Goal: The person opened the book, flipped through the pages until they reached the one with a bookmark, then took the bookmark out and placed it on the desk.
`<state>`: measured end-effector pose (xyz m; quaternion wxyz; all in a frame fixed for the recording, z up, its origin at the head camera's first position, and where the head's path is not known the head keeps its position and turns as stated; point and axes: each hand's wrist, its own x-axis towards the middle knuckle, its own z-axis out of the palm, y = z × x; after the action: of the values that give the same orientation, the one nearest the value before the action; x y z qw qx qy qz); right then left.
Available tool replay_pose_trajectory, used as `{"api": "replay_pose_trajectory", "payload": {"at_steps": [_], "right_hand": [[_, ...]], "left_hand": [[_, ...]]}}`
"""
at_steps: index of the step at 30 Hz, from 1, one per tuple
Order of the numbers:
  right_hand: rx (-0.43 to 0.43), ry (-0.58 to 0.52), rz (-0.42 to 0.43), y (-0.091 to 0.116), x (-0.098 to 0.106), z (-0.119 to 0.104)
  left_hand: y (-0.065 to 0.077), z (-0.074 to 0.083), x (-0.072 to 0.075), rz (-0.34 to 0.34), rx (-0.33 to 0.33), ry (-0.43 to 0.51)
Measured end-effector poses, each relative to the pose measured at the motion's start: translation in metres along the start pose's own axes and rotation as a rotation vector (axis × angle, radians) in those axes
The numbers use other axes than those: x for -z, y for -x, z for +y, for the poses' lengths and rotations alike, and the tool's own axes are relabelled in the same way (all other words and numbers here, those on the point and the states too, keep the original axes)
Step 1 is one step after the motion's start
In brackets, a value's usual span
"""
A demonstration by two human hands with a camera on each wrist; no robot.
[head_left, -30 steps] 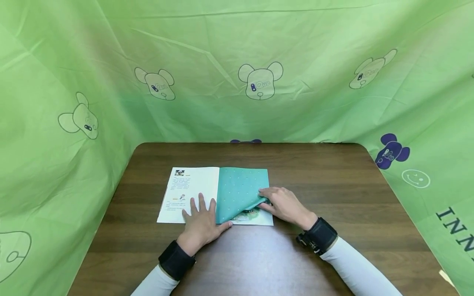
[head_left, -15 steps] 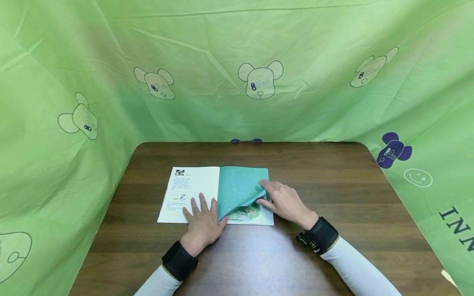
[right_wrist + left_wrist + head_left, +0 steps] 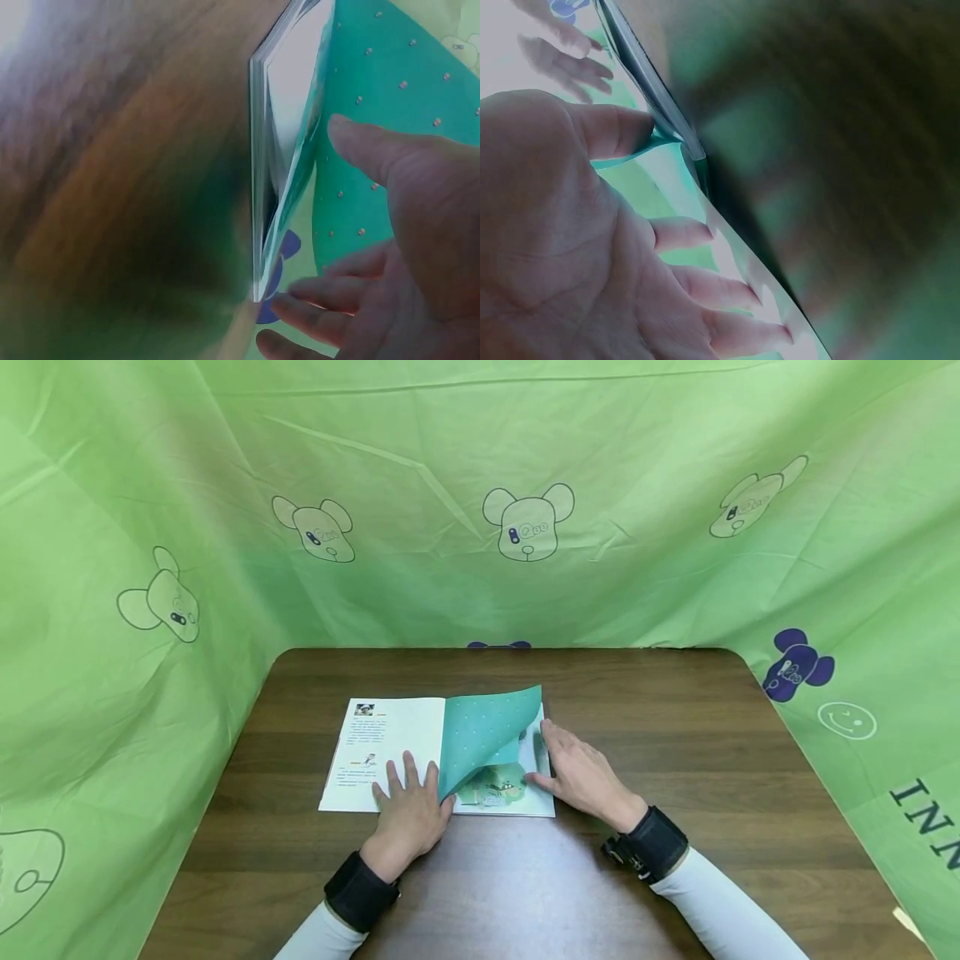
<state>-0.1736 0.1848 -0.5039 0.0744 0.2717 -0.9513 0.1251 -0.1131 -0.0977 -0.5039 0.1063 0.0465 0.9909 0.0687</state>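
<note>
A thin book lies spread on the table, its white left page [image 3: 408,727] printed with text and small pictures. My left hand [image 3: 408,818] rests on that page with fingers spread; its thumb [image 3: 615,131] touches the teal page near the spine. That teal dotted page [image 3: 487,720] stands raised and curled on the right half, its outer edge off the book. Beneath it shows a page with a green illustration [image 3: 491,787]. At the book's right edge is my right hand [image 3: 588,777], fingers extended, thumb apart, beside the raised page in the right wrist view.
The brown wooden table [image 3: 675,727] extends around the book on all sides. Green cloth [image 3: 420,593] with printed bear heads hangs behind and at both sides. Black bands with cameras are worn on both wrists.
The teal page has risen and curled further toward the spine, baring more of the illustration. My right fingers have left its edge. My left thumb has drawn in slightly toward the left hand.
</note>
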Motion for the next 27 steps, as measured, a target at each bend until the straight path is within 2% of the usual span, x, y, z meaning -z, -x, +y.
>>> {"api": "replay_pose_trajectory", "payload": {"at_steps": [4,7,14,18,22,25,27], "right_hand": [[0.117,0.025,-0.063,0.002,-0.001,-0.001],[0.163,0.018,-0.132,0.002,0.000,-0.002],[0.148,-0.002,-0.196,0.003,0.003,-0.003],[0.141,-0.006,-0.206,0.004,0.004,-0.004],[0.135,-0.014,-0.209,0.004,0.003,-0.005],[0.128,-0.017,-0.209,0.005,0.003,-0.005],[0.121,-0.017,-0.210,0.005,0.003,-0.005]], "left_hand": [[0.000,-0.002,0.000,-0.005,0.005,0.020],[0.000,-0.002,0.001,-0.007,0.006,0.035],[0.000,-0.004,0.000,0.040,0.017,0.058],[0.000,-0.007,0.001,0.075,0.035,0.138],[-0.002,-0.012,0.005,0.163,0.061,0.266],[-0.004,-0.018,0.009,0.298,0.050,0.339],[-0.005,-0.022,0.011,0.407,0.022,0.348]]}}
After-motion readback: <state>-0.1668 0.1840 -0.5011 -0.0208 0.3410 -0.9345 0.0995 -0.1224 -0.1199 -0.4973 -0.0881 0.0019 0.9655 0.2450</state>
